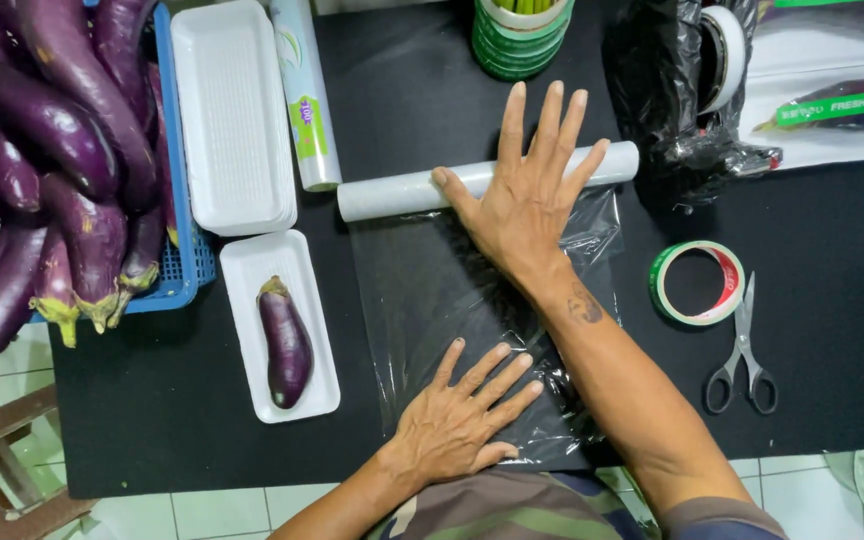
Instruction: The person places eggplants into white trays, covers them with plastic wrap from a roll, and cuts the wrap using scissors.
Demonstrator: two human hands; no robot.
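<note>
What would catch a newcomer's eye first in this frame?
The heap of long purple eggplants in a blue plastic basket at far left. At centre, the right hand presses a clear cling-film roll while the left hand flattens the pulled-out transparent sheet on the black table.

The right hand (530, 190) lies flat on the cling film roll (402, 190); the left hand (457, 420) presses the film sheet (432, 290) nearer the body, an eggplant tray (242, 300) to its left.

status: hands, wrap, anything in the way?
Left hand flat on film sheet. Right hand flat on cling film roll. Sheet bare; eggplant on tray beside it.
</note>
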